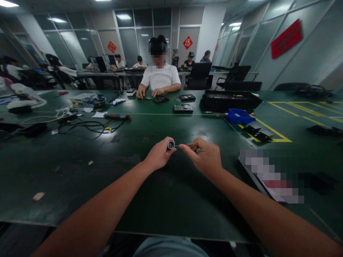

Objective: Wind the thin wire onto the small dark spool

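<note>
Near the middle of the table, my left hand (161,154) is closed around a small dark cylinder with a silvery round open end (170,145), which looks like a flashlight. That end faces me, and the rest of it is hidden in the fist. Just to the right, my right hand (206,154) grips a slim tool with a brownish handle (192,146), seemingly a screwdriver. Its thin metal tip reaches left to the rim of the cylinder; whether it touches is too small to tell. Both hands are held above the green table (166,200).
Across the table sits a person (160,76) in a white shirt, with hard drives (183,108) before them. A black tray (232,101) and a blue bin (240,116) stand at the right. Black cables (88,126) lie at the left. A partly blurred packet (264,175) is beside my right forearm.
</note>
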`<state>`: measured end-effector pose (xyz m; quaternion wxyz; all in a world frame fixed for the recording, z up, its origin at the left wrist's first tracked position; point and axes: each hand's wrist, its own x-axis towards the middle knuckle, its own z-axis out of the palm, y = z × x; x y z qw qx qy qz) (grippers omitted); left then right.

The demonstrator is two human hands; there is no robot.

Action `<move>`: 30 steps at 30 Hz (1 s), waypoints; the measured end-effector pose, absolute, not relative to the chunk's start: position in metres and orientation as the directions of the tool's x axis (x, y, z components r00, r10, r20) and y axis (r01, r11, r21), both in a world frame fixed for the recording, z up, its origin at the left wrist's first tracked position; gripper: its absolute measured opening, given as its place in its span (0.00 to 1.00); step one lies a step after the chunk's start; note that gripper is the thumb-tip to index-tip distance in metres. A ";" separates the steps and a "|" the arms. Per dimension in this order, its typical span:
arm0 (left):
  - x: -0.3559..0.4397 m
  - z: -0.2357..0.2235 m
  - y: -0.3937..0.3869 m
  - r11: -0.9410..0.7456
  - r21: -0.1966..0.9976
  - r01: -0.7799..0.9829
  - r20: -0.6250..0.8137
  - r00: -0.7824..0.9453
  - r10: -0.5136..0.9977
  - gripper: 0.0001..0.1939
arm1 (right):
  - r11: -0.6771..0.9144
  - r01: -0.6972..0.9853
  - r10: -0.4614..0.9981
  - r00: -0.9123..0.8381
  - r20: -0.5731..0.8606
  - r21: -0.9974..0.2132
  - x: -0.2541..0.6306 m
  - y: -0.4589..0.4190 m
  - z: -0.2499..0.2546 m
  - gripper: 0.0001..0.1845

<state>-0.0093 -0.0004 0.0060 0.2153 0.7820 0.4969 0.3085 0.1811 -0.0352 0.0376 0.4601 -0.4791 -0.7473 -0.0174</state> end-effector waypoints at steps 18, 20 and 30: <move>-0.008 0.004 0.001 -0.416 0.632 0.654 0.255 0.331 0.908 0.08 | 0.668 0.624 0.699 -0.340 0.629 -0.405 0.183 -0.039 0.045 0.10; -0.009 0.005 0.001 -0.411 0.634 0.655 0.262 0.317 0.911 0.09 | 0.663 0.605 0.702 -0.298 0.647 -0.440 0.182 -0.039 0.041 0.09; -0.011 0.016 -0.001 -0.490 0.529 0.692 0.365 0.336 0.868 0.07 | 0.342 -0.023 0.937 0.085 0.339 -0.939 0.182 -0.011 0.029 0.15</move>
